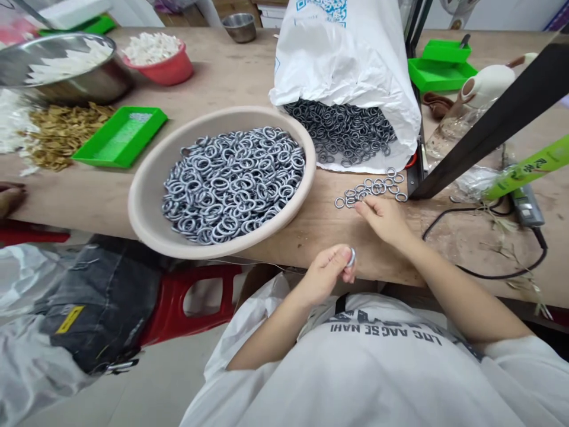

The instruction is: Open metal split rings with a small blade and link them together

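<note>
My left hand (pixel 329 268) is closed round a grey ring (pixel 351 257), held at the fingertips above the table's front edge. Whether more rings are inside that hand is hidden. My right hand (pixel 386 220) reaches to a loose group of grey rings (pixel 377 187) on the table. Its fingers are pinched together at the near side of the group, and what they grip is hidden. To the left stands a wide beige basin (pixel 146 228) heaped with grey rings (pixel 235 184). Behind the loose rings lies a white sack (pixel 342 65), its mouth facing me, with darker grey rings (pixel 342 130) inside.
A black metal post (pixel 489 118) slants up at the right, beside a black cable (pixel 480 274). Green trays (pixel 120 136), a red bowl (pixel 169 70) and a steel bowl (pixel 89 83) stand at the left. Another person's hand (pixel 9 198) shows at the left edge.
</note>
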### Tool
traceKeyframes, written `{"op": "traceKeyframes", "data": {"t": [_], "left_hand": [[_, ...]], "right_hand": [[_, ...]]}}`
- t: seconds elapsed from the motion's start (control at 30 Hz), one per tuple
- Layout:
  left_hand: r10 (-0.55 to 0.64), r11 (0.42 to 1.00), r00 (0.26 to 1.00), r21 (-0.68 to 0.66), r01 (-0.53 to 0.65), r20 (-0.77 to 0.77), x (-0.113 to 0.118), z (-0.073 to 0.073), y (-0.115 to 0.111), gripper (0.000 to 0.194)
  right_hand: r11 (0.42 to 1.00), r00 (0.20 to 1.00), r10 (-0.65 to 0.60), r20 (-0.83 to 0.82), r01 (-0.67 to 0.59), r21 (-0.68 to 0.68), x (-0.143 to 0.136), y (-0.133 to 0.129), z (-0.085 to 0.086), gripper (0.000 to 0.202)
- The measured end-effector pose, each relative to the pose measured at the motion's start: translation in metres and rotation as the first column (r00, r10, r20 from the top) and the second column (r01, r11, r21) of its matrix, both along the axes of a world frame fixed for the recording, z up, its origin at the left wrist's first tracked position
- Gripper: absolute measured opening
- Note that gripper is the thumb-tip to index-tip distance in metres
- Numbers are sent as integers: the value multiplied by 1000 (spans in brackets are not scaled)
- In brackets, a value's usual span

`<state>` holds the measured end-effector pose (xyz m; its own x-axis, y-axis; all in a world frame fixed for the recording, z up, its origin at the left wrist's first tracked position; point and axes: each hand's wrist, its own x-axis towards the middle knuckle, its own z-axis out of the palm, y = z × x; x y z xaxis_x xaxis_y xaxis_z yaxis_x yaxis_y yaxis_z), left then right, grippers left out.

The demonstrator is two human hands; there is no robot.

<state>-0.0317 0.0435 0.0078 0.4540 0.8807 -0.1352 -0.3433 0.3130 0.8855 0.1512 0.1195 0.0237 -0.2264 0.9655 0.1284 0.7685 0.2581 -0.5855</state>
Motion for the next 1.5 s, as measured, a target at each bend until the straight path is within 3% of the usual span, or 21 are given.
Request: {"op": "traceKeyframes", "data": {"t": [0.13,0.23,0.3,0.37,0.43,0.5,0.57,0.7,0.9,1.03,1.13,1.27,1.37,1.5], "left_hand": [[164,984,984,-58,-168,-64,-19,-6,9,35],[258,960,965,-97,-261,-44,-31,-9,23,34],[320,937,947,-144,-319,-17,-33,-9,30,37],[355,917,935,-198,-347,6,-29,-7,34,31],[353,912,935,-239,-334,41,-18,-5,34,28],[347,915,934,-250,-316,90,-1,-2,33,34],[365,916,921,-228,-330,137,17,1,30,37],[376,920,912,-184,-346,165,39,5,25,35],[288,950,953,-152,-273,90,45,7,23,40],[241,965,970,-116,-236,38,50,9,20,52],[245,966,969,-88,-241,35,51,13,19,54],[281,951,959,-138,-275,26,50,19,20,55],[313,938,949,-170,-303,30,51,20,22,54],[307,940,952,-160,-302,7,51,19,19,54]], "right_hand": [[996,947,34,320,-60,69,-22,34,-9,33],[994,916,85,393,-107,34,-36,46,-11,23],[996,961,91,263,-94,-1,-39,46,-10,18],[991,992,111,-60,-115,-70,-37,36,-5,19],[974,894,95,-438,-173,-143,-33,17,0,22],[970,751,37,-659,-186,-157,-30,-7,2,21],[987,730,11,-684,-117,-109,-28,-29,1,18],[1000,779,14,-626,-3,18,-18,-54,-3,11],[998,730,18,-684,-55,-33,-4,-51,2,23],[989,670,-54,-741,-68,-133,-3,-47,2,25],[996,733,-23,-679,-45,-82,4,-47,6,27],[984,926,168,-339,-140,106,15,-54,18,31],[973,958,216,-188,-195,122,16,-62,23,31],[973,963,226,-150,-215,88,17,-62,19,33]]}}
